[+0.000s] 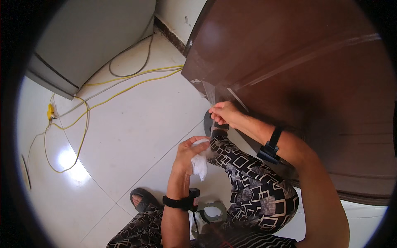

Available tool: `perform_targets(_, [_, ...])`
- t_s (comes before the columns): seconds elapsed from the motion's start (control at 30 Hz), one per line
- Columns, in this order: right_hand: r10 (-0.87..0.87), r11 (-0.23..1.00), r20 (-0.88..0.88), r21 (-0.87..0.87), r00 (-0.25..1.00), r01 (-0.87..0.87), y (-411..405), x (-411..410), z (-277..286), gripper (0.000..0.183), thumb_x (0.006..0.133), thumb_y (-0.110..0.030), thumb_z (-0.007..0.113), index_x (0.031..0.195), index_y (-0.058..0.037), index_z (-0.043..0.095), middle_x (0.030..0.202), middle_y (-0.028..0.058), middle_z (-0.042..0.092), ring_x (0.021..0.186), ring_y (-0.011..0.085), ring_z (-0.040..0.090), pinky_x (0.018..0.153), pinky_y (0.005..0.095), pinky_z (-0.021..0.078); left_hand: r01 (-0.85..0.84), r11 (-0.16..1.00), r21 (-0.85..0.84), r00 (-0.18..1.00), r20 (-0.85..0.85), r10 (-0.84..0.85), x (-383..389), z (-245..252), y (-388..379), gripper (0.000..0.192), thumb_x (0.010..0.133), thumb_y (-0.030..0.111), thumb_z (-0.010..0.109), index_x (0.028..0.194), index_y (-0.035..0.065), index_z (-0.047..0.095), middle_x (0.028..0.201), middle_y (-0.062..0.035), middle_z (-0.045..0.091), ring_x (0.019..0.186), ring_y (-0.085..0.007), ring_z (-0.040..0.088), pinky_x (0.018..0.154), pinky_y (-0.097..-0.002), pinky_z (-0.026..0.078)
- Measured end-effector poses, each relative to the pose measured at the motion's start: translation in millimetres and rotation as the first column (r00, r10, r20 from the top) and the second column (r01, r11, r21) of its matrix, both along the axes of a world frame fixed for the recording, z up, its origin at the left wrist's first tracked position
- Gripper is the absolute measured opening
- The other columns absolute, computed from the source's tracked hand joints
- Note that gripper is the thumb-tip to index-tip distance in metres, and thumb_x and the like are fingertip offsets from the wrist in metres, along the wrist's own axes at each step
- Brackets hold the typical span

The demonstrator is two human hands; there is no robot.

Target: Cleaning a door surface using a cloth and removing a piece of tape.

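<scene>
My right hand (225, 114) pinches a strip of clear plastic film (209, 90) between thumb and fingers. The film stretches taut from the lower corner of a brown panelled door (279, 62). Below my fingers, a thin twisted tail of film runs down towards my left hand (187, 152). That hand is closed around a crumpled white cloth (200, 164), which hangs beside the wrist; whether it also grips the film's tail is hidden. On the door, a pale loose edge of film (238, 99) shows just right of my right hand.
A grey appliance cabinet (99, 34) stands at upper left. Yellow cables (124, 90) and a yellow plug or socket (50, 111) lie on the white tiles. My slippered feet flank a grey-green plastic object (219, 210), perhaps a stool. Each forearm wears a black strapped device.
</scene>
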State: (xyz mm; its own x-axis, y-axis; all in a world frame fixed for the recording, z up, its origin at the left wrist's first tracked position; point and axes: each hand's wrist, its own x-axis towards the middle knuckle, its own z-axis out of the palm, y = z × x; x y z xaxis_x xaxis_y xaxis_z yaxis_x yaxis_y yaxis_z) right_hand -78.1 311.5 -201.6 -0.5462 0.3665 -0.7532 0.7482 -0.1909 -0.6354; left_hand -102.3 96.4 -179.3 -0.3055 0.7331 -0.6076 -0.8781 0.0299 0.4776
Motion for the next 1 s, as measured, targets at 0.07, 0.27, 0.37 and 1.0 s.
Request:
perform_targets(0.07, [0.001,1.0,0.0,-0.007,1.0,-0.001,-5,2,-1,0.016,0.089,-0.013,0.05,0.092,0.0011,0.058,0.07,0.0055,0.057,0.05,0.0072,0.048,0.041,0.0195,0.0403,0.028,1.0,-0.009,1.0,0.0,-0.028,-1,1,-3,0.021,0.076,0.003,0.065,0.096,-0.0023,0.06,0.075,-0.0068,0.061,0.058,-0.0114,0.057,0.05,-0.0225,0.046])
perform_targets(0.27, [-0.009,0.999,0.022,-0.033,1.0,0.01,-14,12,-1,0.016,0.088,-0.013,0.05,0.092,0.001,0.058,0.07,0.0057,0.058,0.051,0.0077,0.05,0.041,0.0197,0.0417,0.099,0.995,-0.032,0.995,0.002,-0.099,-6,8,-15,0.021,0.076,0.004,0.065,0.096,-0.0023,0.06,0.075,-0.0076,0.062,0.057,-0.011,0.056,0.049,-0.0222,0.046])
perform_targets(0.37, [0.019,0.999,0.036,-0.032,0.999,-0.018,-19,16,-1,0.016,0.088,-0.014,0.051,0.092,0.0002,0.058,0.07,0.0059,0.058,0.051,0.0081,0.051,0.042,0.0201,0.0426,0.124,0.991,-0.055,0.991,-0.039,-0.126,-4,9,-20,0.02,0.076,0.005,0.064,0.094,-0.0014,0.061,0.074,-0.0046,0.061,0.056,-0.0098,0.055,0.049,-0.022,0.043])
perform_targets(1.0, [0.132,0.984,0.091,-0.133,0.987,-0.12,-35,36,-5,0.017,0.086,-0.017,0.051,0.09,-0.0003,0.056,0.072,0.0089,0.061,0.052,0.0115,0.055,0.042,0.0218,0.0457,0.471,0.875,-0.11,0.826,-0.294,-0.481,-4,-6,-41,0.02,0.071,0.012,0.064,0.09,0.005,0.065,0.068,0.0006,0.057,0.06,-0.0084,0.05,0.055,-0.0231,0.04])
